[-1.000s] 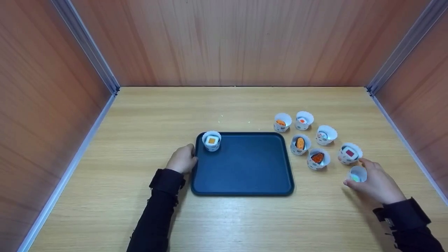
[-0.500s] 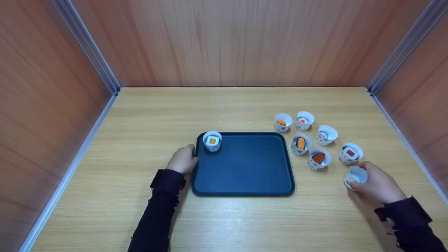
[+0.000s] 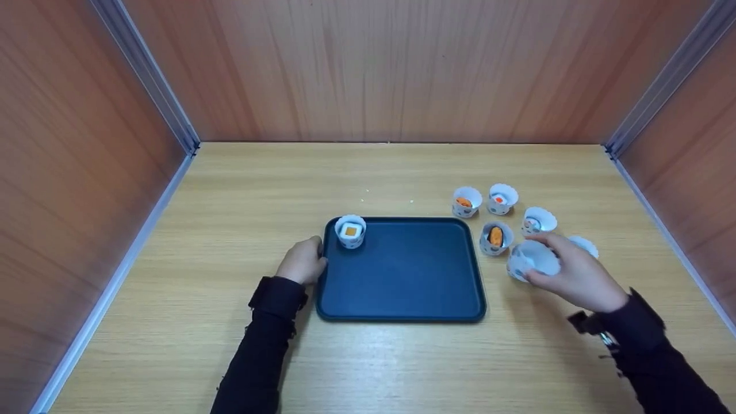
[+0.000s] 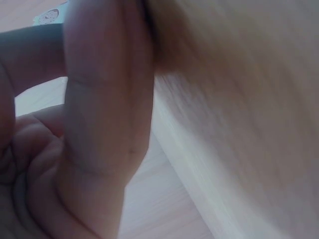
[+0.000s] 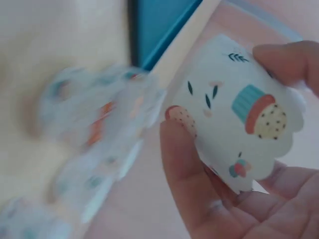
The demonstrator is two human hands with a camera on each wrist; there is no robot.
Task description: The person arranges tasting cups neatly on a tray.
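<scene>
My right hand (image 3: pixel 578 275) holds a white paper baking cup (image 3: pixel 532 261) between thumb and fingers, raised over the group on the right of the table. In the right wrist view, this cup (image 5: pixel 224 114) shows printed cupcakes and small leaves. What lies inside it is hidden. My left hand (image 3: pixel 301 261) grips the left rim of a dark blue tray (image 3: pixel 402 276); its bent fingers (image 4: pixel 107 99) fill the left wrist view. At the tray's far left corner stands one cup (image 3: pixel 351 231) with a white and yellow piece of toy sushi in it.
Right of the tray, several more cups stand, among them one with an orange-topped piece (image 3: pixel 495 238) and one with orange bits (image 3: pixel 466 202). Another cup (image 3: pixel 583 246) is partly behind my right hand. Wooden walls (image 3: pixel 368 69) bound the table at the back and sides.
My right hand has lifted the nearest cup from the front right and carried it left and away from me, over the cup with the red piece. The left hand stays at the tray.
</scene>
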